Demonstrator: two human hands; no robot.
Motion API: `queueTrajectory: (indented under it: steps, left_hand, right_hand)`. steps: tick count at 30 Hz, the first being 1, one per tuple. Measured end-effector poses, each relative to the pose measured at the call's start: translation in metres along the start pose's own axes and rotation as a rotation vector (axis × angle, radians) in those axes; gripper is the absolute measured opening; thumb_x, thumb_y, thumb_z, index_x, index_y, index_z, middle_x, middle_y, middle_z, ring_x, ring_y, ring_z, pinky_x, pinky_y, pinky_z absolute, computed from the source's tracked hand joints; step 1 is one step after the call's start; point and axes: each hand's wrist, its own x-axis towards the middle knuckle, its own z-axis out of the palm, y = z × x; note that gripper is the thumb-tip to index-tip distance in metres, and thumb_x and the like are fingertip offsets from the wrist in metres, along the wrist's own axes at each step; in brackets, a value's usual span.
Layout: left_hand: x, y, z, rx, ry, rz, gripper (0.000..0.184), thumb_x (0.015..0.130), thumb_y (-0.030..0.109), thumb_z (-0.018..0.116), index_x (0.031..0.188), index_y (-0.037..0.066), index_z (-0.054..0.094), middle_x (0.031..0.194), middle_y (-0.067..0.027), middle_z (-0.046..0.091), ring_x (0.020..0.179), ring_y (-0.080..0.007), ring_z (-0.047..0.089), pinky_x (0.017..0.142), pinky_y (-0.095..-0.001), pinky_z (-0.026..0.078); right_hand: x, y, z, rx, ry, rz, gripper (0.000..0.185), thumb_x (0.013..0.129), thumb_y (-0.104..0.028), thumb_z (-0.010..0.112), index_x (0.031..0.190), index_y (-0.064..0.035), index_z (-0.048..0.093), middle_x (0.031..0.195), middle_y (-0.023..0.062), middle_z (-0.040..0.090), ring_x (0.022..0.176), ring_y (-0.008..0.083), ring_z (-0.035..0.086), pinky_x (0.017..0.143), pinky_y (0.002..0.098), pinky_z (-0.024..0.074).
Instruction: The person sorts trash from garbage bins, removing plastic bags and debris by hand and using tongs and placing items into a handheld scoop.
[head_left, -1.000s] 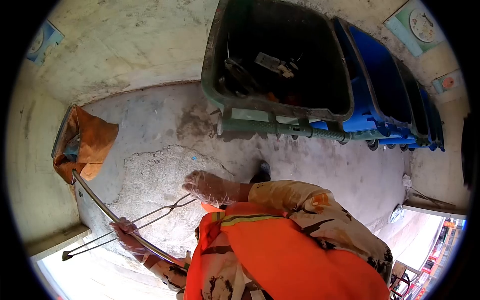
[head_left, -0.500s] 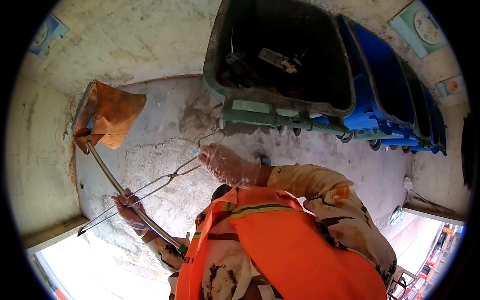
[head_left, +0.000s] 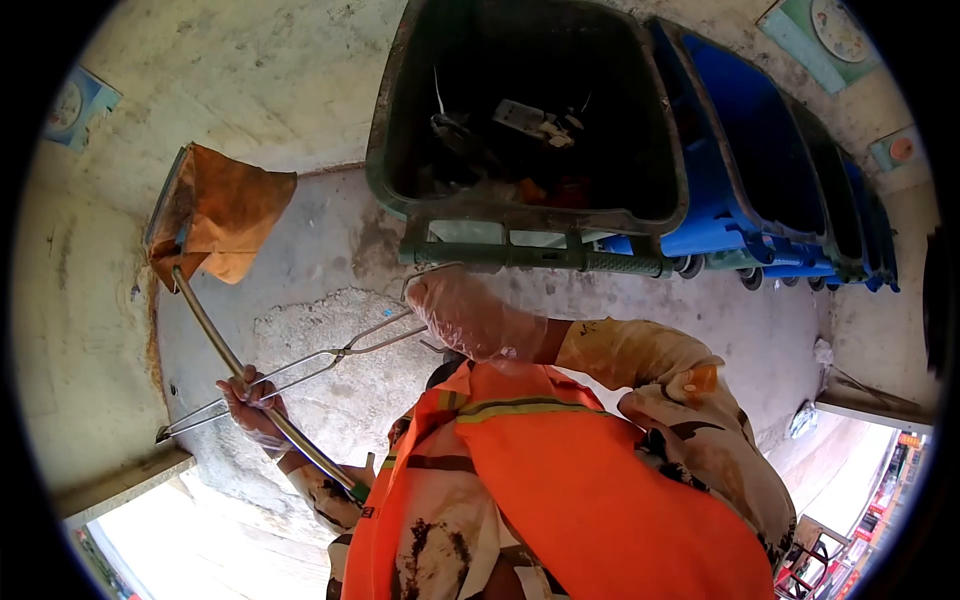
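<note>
My left hand [head_left: 252, 405], in a clear plastic glove, is wrapped around the metal pole [head_left: 212, 332] of a long-handled scoop. An orange-brown fabric pan [head_left: 235, 205] hangs at the pole's far end. Scissor-style metal litter tongs [head_left: 343, 352] run diagonally past the left fingers, their tips at lower left near the wall. My right hand [head_left: 468, 315], also gloved in clear plastic, is closed on the tongs' handle end, just below the front bar of a dark green bin [head_left: 535, 215]. Part of the handle loops is hidden by the right hand.
Litter lies inside the green bin. Blue bins [head_left: 745, 130] and more green ones stand in a row to the right. Pale walls [head_left: 85, 300] enclose the left and back. Scraps of plastic [head_left: 803, 418] lie at the right near the threshold.
The view has shifted, so the bins appear farther left. My right hand is nearer the green bin's front bar, still on the tongs. The left hand keeps its hold on the pole.
</note>
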Motion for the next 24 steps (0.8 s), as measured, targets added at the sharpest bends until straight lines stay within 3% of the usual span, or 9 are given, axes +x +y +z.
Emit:
queueTrajectory:
  steps: [4, 7, 9, 12, 14, 15, 18, 22, 24]
  left_hand:
    - [-0.002, -0.003, 0.014, 0.196, 0.055, 0.067, 0.049, 0.089, 0.052, 0.046, 0.074, 0.006, 0.052, 0.079, -0.0066, 0.046, 0.052, -0.0086, 0.041, 0.042, -0.0208, 0.036]
    - [-0.003, -0.022, 0.046, 0.348, 0.207, 0.166, 0.06, 0.08, 0.057, 0.054, 0.108, 0.004, 0.055, 0.075, -0.0023, 0.043, 0.052, -0.0069, 0.039, 0.041, -0.0183, 0.032]
    - [-0.003, -0.023, 0.049, 0.359, 0.266, 0.2, 0.069, 0.079, 0.058, 0.056, 0.122, 0.004, 0.05, 0.076, -0.0015, 0.044, 0.051, -0.006, 0.038, 0.04, -0.0179, 0.031]
    - [-0.003, -0.024, 0.036, 0.374, -0.049, 0.164, 0.082, 0.079, 0.052, 0.06, 0.139, 0.006, 0.029, 0.08, -0.0004, 0.047, 0.051, -0.0039, 0.036, 0.04, -0.0172, 0.031]
    - [-0.001, -0.028, 0.051, 0.535, 0.157, 0.231, 0.079, 0.08, 0.034, 0.066, 0.14, 0.006, 0.024, 0.077, -0.0004, 0.048, 0.047, -0.0049, 0.038, 0.037, -0.0173, 0.032]
    - [0.002, -0.03, 0.06, 0.537, 0.118, 0.229, 0.068, 0.083, 0.013, 0.063, 0.141, 0.009, 0.027, 0.07, 0.0013, 0.046, 0.044, -0.0043, 0.036, 0.036, -0.0166, 0.03]
    - [-0.001, -0.03, 0.065, 0.803, 0.382, 0.166, 0.065, 0.082, -0.002, 0.056, 0.14, 0.013, 0.03, 0.063, 0.0025, 0.045, 0.042, -0.0037, 0.034, 0.035, -0.0171, 0.03]
    - [-0.005, -0.032, 0.051, 1.021, 0.509, 0.074, 0.064, 0.08, -0.004, 0.055, 0.138, 0.015, 0.036, 0.058, 0.0056, 0.044, 0.04, -0.0023, 0.034, 0.034, -0.0176, 0.03]
    - [-0.01, -0.031, 0.039, 1.028, 0.518, 0.047, 0.061, 0.08, -0.003, 0.055, 0.136, 0.016, 0.039, 0.057, 0.0064, 0.044, 0.041, -0.0018, 0.034, 0.034, -0.0178, 0.03]
  right_hand:
    - [-0.028, -0.029, -0.008, 0.373, 0.01, -0.008, 0.01, 0.081, -0.019, 0.056, 0.077, -0.0105, 0.052, 0.073, 0.0026, 0.052, 0.065, 0.0172, 0.049, 0.071, 0.0295, 0.0401]
    - [-0.059, -0.082, -0.025, -0.312, -0.141, -0.439, 0.023, 0.08, -0.022, 0.059, 0.066, -0.0038, 0.054, 0.056, 0.0076, 0.051, 0.055, 0.0196, 0.054, 0.047, 0.0362, 0.042]
    - [-0.078, -0.143, -0.041, -0.967, -0.211, -0.078, 0.021, 0.077, -0.022, 0.061, 0.065, -0.0052, 0.055, 0.06, 0.0063, 0.054, 0.051, 0.0222, 0.051, 0.057, 0.0323, 0.0438]
    - [-0.117, -0.188, -0.069, -0.835, -0.16, 0.103, 0.021, 0.074, -0.02, 0.065, 0.071, -0.0017, 0.057, 0.062, 0.0083, 0.057, 0.052, 0.0202, 0.056, 0.05, 0.0319, 0.0441]
    - [-0.147, -0.201, -0.095, -0.726, -0.065, 0.127, 0.018, 0.074, -0.018, 0.065, 0.074, -0.001, 0.059, 0.063, 0.0082, 0.059, 0.054, 0.018, 0.059, 0.05, 0.0299, 0.0464]
    - [-0.158, -0.205, -0.109, -0.689, -0.018, 0.094, 0.018, 0.074, -0.017, 0.066, 0.077, -0.0006, 0.06, 0.063, 0.0084, 0.06, 0.055, 0.0167, 0.06, 0.051, 0.0292, 0.0478]
    - [-0.181, -0.234, -0.134, -0.859, 0.054, 0.241, 0.023, 0.076, -0.02, 0.064, 0.081, 0.0011, 0.06, 0.061, 0.0081, 0.059, 0.054, 0.0163, 0.06, 0.051, 0.0282, 0.0499]
    - [-0.182, -0.246, -0.171, -0.661, 0.132, 0.497, 0.027, 0.077, -0.024, 0.063, 0.083, 0.0021, 0.06, 0.061, 0.0082, 0.058, 0.052, 0.0161, 0.06, 0.051, 0.0291, 0.0514]
    - [-0.183, -0.245, -0.193, -0.158, 0.302, 0.688, 0.029, 0.079, -0.027, 0.061, 0.082, 0.002, 0.06, 0.06, 0.0081, 0.057, 0.05, 0.0164, 0.059, 0.049, 0.0298, 0.052]
